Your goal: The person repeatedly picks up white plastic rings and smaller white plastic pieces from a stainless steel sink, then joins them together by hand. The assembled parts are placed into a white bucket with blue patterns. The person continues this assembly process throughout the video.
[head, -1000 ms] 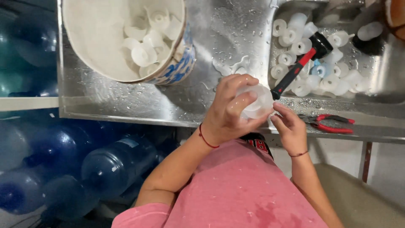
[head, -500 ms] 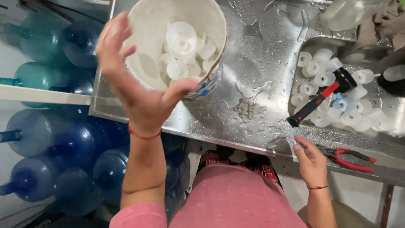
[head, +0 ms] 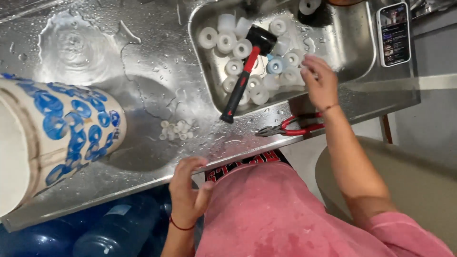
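Observation:
My left hand (head: pixel 186 190) hangs at the front edge of the wet steel counter (head: pixel 143 95), fingers apart, holding nothing. My right hand (head: pixel 320 83) reaches into the steel sink (head: pixel 352 43), its fingertips on the white plastic caps (head: pixel 238 47) lying there; I cannot see whether it grips one. A black mallet with a red and black handle (head: pixel 245 71) rests across the caps and the sink rim. A small pile of tiny white plugs (head: pixel 176 129) lies on the counter between my hands.
A white bucket with a blue pattern (head: pixel 57 138) stands at the left. Red-handled pliers (head: pixel 290 127) lie on the counter's front edge. A phone (head: pixel 394 33) sits right of the sink. Blue water bottles (head: pixel 109 228) are under the counter.
My left hand has come down from over the bucket to the counter's front edge. My right hand has moved from the counter edge up into the sink. The view has shifted right.

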